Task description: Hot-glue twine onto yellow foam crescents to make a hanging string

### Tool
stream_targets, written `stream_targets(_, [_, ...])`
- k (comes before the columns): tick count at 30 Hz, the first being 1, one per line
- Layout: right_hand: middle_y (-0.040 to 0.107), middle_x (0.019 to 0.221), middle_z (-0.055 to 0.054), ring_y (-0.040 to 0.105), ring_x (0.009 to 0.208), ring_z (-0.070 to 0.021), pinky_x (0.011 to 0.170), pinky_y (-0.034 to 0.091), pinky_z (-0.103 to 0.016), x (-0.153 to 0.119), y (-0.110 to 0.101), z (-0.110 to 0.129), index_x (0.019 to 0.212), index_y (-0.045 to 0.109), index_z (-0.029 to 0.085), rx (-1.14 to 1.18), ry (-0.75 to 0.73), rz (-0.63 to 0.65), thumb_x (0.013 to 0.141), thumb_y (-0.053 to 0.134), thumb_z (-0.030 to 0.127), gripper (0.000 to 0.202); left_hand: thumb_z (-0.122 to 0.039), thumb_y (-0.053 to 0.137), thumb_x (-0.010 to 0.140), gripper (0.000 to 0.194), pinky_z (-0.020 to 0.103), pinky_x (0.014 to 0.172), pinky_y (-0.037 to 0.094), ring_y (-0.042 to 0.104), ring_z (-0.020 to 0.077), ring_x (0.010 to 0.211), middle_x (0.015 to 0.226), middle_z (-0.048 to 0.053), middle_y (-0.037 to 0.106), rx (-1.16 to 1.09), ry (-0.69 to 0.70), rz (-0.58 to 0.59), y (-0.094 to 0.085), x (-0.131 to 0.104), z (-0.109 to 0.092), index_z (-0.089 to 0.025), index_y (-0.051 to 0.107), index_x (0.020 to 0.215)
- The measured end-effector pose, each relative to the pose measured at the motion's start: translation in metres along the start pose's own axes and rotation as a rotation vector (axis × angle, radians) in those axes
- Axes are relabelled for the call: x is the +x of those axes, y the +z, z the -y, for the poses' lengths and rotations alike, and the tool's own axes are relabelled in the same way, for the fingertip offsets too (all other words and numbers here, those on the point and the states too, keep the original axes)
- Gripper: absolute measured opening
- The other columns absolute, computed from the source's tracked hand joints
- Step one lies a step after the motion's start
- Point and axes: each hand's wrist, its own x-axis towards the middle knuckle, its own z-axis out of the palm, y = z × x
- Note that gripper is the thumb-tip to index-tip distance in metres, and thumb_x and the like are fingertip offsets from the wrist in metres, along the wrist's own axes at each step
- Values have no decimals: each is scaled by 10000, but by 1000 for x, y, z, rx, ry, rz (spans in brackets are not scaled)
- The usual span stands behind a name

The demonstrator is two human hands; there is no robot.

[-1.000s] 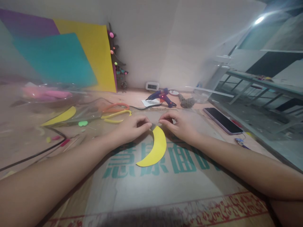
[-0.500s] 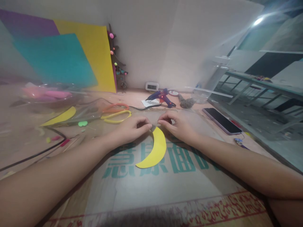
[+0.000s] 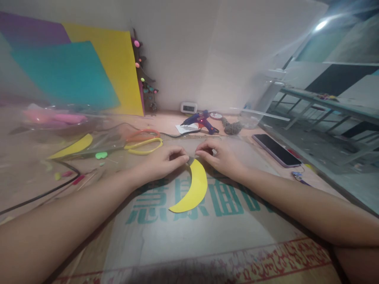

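A yellow crescent shape (image 3: 197, 188) with a dark upper tip hangs over the printed sheet (image 3: 166, 240), its pointed lower end toward the left. My left hand (image 3: 173, 159) pinches that dark tip between thumb and fingers. Just right of the tip is my right hand (image 3: 214, 156), thumb and fingertips pressed together; whatever lies between them is too small to make out. Behind the hands, a blue glue gun (image 3: 201, 120) stands on a white card (image 3: 187, 128).
Scissors with yellow and orange handles (image 3: 145, 146) lie at the left, near another yellow crescent (image 3: 74, 146) and a black cable (image 3: 44, 195). A phone (image 3: 276, 150) rests at the right. Behind are a small clock (image 3: 188, 107), twine (image 3: 231, 127) and coloured sheets (image 3: 68, 75).
The view has shifted slightly, so the background sits a little further left. My right fingertips have moved slightly closer to the crescent's dark tip; my left hand keeps its pinch.
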Motion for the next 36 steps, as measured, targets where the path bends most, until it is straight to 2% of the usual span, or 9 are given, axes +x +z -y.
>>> stream_targets(8, [682,785,-16,588,724,-145,667,435,-269,0,0,-2,849,700,194,7,-20,88,884,584,280,149,-458,489,872,316,195,437,315,450,96,513,638,-12,548,-120,-48,9,0,0,0,-164,597,826])
stream_targets(15, [705,829,-28,627,774,-159,724,479,-288,1,0,-1,861,704,190,30,-8,127,896,554,250,165,-456,490,881,322,193,445,304,433,92,526,645,-15,537,-120,-54,-9,-1,1,0,-157,595,828])
stream_targets(18, [708,961,-45,638,922,-184,850,484,-336,1,1,-4,934,701,207,60,-62,110,932,500,259,208,-475,492,881,337,205,474,327,457,105,546,644,-15,541,-126,-56,-61,0,2,2,-159,591,817])
stream_targets(22, [641,1196,-70,557,1157,-201,1017,407,-404,-1,1,-7,1116,636,221,118,-74,-10,965,412,237,271,-483,483,887,350,226,532,366,493,123,581,651,-12,562,-118,-59,-154,0,4,5,-160,582,796])
stream_targets(25, [616,1160,-80,603,970,-174,872,484,-351,-2,-1,-8,1152,563,210,224,42,-98,984,374,294,267,-482,488,886,341,227,530,364,489,125,574,639,-18,552,-119,-74,-211,0,4,6,-166,575,792])
stream_targets(28, [611,906,-33,563,712,-140,673,478,-280,-1,-3,-6,1011,561,196,285,127,-116,975,391,377,251,-477,479,892,334,225,514,364,489,126,565,632,-19,550,-153,-96,-228,-1,3,4,-166,575,816])
stream_targets(31, [571,697,0,534,650,-148,592,426,-262,0,-5,-2,793,577,190,218,123,10,936,448,396,282,-475,475,895,327,221,504,363,477,121,552,633,-22,547,-167,-108,-253,-2,3,3,-167,573,842])
stream_targets(33, [582,666,-2,539,645,-157,582,415,-264,0,-6,2,725,584,188,174,110,88,901,498,390,281,-477,471,900,327,221,515,370,480,122,562,653,-21,556,-160,-102,-271,-1,3,4,-169,572,856])
stream_targets(36, [610,686,-11,550,652,-161,593,421,-268,0,-6,4,708,598,182,155,127,127,875,525,367,260,-469,460,911,329,229,561,395,512,131,613,702,-8,587,-140,-70,-291,-1,4,6,-166,576,856])
